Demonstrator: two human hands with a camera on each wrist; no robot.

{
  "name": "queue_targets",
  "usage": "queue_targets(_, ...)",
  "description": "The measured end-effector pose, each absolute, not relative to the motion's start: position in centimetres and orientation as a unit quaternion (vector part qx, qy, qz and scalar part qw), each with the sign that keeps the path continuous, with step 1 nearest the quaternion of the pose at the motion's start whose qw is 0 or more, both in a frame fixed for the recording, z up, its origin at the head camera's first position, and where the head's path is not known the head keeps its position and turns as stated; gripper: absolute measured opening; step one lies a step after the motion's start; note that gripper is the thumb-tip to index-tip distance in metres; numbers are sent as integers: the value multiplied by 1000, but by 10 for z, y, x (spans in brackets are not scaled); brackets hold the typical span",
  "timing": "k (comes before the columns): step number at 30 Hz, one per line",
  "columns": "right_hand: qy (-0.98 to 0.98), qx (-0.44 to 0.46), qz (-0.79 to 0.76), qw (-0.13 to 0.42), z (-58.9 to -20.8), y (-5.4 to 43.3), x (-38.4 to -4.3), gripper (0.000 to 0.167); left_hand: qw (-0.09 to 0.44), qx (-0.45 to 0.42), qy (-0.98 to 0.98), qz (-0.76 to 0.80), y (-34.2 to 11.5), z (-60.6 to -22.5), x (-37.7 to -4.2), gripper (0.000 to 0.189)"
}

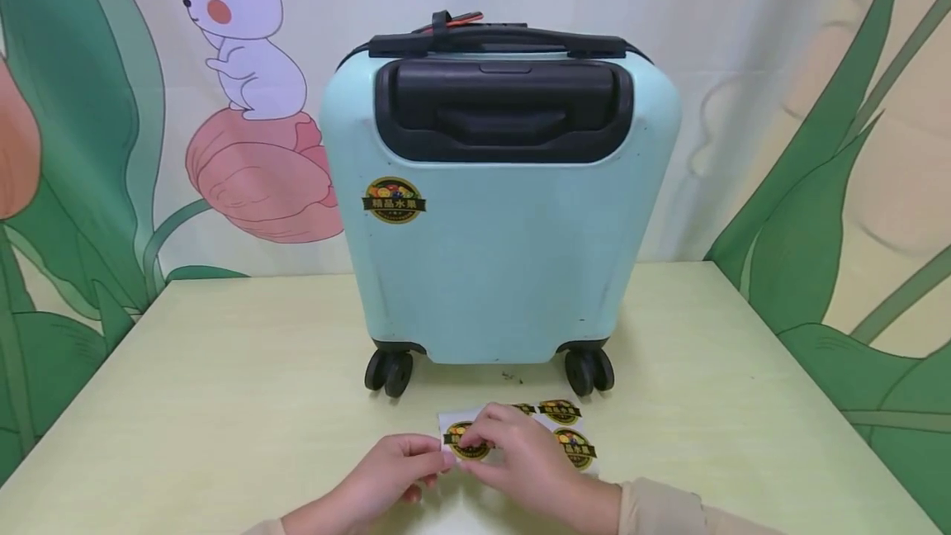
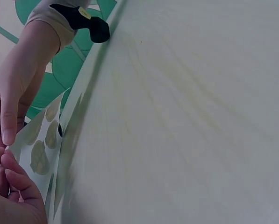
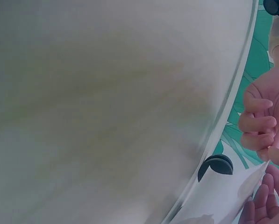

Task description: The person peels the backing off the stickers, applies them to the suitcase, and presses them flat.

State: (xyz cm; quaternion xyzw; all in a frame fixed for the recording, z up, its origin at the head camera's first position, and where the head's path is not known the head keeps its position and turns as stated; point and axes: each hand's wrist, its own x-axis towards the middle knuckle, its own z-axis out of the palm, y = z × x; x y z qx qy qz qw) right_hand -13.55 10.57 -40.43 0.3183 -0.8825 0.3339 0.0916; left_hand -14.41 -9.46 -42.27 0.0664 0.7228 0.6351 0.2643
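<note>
A white sheet of stickers (image 1: 443, 422) is between my two hands, lifted off the table at its near left corner. Its round black-and-gold stickers carry fruit pictures; one sticker (image 1: 466, 451) lies under my right fingers. My left hand (image 1: 390, 473) pinches the sheet's left edge between thumb and fingers. Across the sheet from the right comes my right hand (image 1: 527, 461), thumb and forefinger curled at that same corner and covering part of the sticker. In the left wrist view, the fingertips of both hands meet at the corner of the sheet (image 2: 49, 175).
A light blue suitcase (image 1: 505, 262) stands upright on the table (image 1: 245, 386) behind the sheet. One matching round sticker (image 1: 395, 201) is on its upper left front. Black wheels (image 1: 589, 370) sit just beyond the sheet. A printed cloth (image 1: 721, 114) hangs behind.
</note>
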Motion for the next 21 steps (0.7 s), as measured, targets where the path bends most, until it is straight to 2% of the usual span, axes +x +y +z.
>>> queue_targets(5, -864, 322, 361, 139, -407, 104, -136, 9, 263, 54, 699, 663, -93, -424, -141, 31)
queue_targets(9, -859, 307, 378, 156, -409, 104, -137, 9, 266, 37, 671, 691, -89, -421, -137, 28)
queue_targets(17, -840, 261, 450, 154, -411, 102, -136, 8, 264, 15, 631, 729, -83, -417, -133, 25)
queue_targets(21, -832, 239, 482, 135, -411, 102, -134, 9, 264, 12, 621, 738, -80, -415, -133, 24)
